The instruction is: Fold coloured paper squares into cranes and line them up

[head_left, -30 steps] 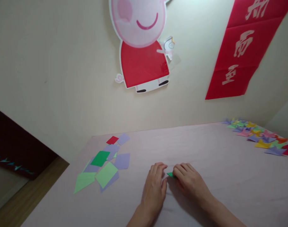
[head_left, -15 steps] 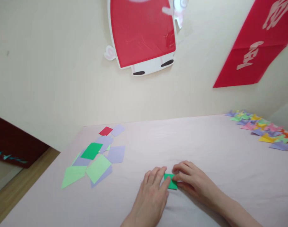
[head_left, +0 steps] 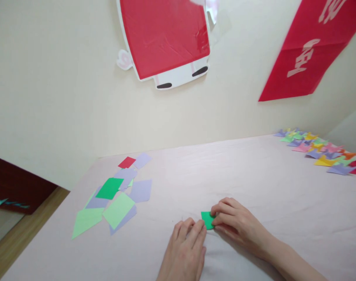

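Fingertips (head_left: 215,223) of right hand (head_left: 239,228) pinch green paper (head_left: 207,218) at its 3 o'clock edge; left hand (head_left: 186,249) flat, fingers together, touching its 7 o'clock corner. Loose sheets (head_left: 116,195) at 10 o'clock.

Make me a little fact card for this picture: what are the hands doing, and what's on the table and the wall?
Left hand: open, flat on the pale pink table, fingertips at the left edge of the small green paper piece
Right hand: fingertips on that paper's right edge; pinching or pressing is unclear
Table, left: loose flat paper squares in green, purple and red
Table, far right: folded colourful paper shapes
Wall: red-dressed cartoon cutout, red banner
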Demonstrator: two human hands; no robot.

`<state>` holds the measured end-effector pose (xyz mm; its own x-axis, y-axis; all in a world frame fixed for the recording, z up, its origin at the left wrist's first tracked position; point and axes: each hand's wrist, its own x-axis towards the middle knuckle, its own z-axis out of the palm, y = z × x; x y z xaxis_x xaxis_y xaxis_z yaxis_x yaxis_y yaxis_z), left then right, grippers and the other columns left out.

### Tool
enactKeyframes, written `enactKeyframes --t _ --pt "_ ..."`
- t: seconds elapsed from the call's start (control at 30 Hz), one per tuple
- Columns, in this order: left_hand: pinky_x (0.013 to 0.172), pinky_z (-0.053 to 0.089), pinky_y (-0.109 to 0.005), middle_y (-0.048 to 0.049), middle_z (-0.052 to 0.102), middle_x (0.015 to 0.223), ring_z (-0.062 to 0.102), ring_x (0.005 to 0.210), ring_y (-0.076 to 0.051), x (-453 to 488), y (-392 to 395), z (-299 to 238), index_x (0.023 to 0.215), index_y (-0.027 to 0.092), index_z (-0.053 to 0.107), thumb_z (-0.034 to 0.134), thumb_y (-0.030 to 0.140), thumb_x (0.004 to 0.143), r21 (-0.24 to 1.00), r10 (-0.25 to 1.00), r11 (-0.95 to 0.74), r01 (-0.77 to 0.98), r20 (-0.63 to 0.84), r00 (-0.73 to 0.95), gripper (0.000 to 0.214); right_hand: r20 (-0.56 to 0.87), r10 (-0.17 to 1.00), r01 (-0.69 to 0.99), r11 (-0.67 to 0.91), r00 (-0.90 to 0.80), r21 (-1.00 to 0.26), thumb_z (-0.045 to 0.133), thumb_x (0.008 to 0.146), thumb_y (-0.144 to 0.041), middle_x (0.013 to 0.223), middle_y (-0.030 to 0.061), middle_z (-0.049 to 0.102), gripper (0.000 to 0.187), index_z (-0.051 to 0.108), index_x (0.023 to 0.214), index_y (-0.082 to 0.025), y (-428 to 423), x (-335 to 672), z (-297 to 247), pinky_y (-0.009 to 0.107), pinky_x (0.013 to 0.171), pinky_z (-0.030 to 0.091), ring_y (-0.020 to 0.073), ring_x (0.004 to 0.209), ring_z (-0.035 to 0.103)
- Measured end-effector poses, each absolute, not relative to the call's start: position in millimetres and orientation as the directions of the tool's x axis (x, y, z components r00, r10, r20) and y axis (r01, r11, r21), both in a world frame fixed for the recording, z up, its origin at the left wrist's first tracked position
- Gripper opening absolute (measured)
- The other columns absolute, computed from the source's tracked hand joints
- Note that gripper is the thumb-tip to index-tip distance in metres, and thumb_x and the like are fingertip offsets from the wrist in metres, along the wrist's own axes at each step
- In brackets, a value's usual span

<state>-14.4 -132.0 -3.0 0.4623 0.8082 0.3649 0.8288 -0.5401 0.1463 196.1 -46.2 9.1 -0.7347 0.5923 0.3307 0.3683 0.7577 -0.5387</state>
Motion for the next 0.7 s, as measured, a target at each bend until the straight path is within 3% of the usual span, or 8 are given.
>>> enactKeyframes --t 0.1,0.2,0.43,0.7 --pt "0.092 0.044 -0.035 -0.0046 0.066 0.12 0.053 0.104 -0.021 -12 -134 -1 0.12 0.015 0.06 0.052 0.019 0.091 0.124 0.807 -0.533 0.837 0.372 0.459 0.03 0.228 0.716 0.415 0.6 -0.66 -0.684 0.061 0.091 -0.018 0.096 0.0025 0.068 0.012 0.064 0.079 -0.022 -48 193 12 0.034 0.085 0.046 0.0189 0.095 0.056" --pt "0.09 0.045 -0.034 -0.0052 0.067 0.117 0.054 0.103 -0.021 -11 -135 0 0.118 0.016 0.06 0.051 0.018 0.091 0.128 0.811 -0.522 0.844 0.38 0.444 0.028 0.156 0.791 0.454 0.487 -0.592 -0.746 0.063 0.088 -0.018 0.093 0.0019 0.067 0.013 0.061 0.076 -0.022 -49 187 12 0.037 0.086 0.044 0.0202 0.094 0.055" --pt "0.086 0.044 -0.035 -0.0069 0.067 0.11 0.056 0.096 -0.022 -7 -134 -2 0.112 0.015 0.062 0.043 0.012 0.093 0.176 0.8 -0.535 0.826 0.42 0.429 0.027 0.133 0.832 0.493 0.44 -0.539 -0.751 0.061 0.084 -0.012 0.089 0.002 0.066 0.013 0.059 0.076 -0.022 -50 179 7 0.04 0.084 0.042 0.0219 0.092 0.054" --pt "0.087 0.041 -0.034 -0.0049 0.068 0.107 0.054 0.096 -0.021 -4 -134 -5 0.117 0.015 0.063 0.04 0.013 0.095 0.124 0.773 -0.531 0.839 0.476 0.419 0.032 0.14 0.831 0.5 0.449 -0.539 -0.74 0.058 0.084 -0.01 0.088 0.0021 0.064 0.015 0.055 0.075 -0.022 -51 179 8 0.039 0.082 0.041 0.0217 0.09 0.054"
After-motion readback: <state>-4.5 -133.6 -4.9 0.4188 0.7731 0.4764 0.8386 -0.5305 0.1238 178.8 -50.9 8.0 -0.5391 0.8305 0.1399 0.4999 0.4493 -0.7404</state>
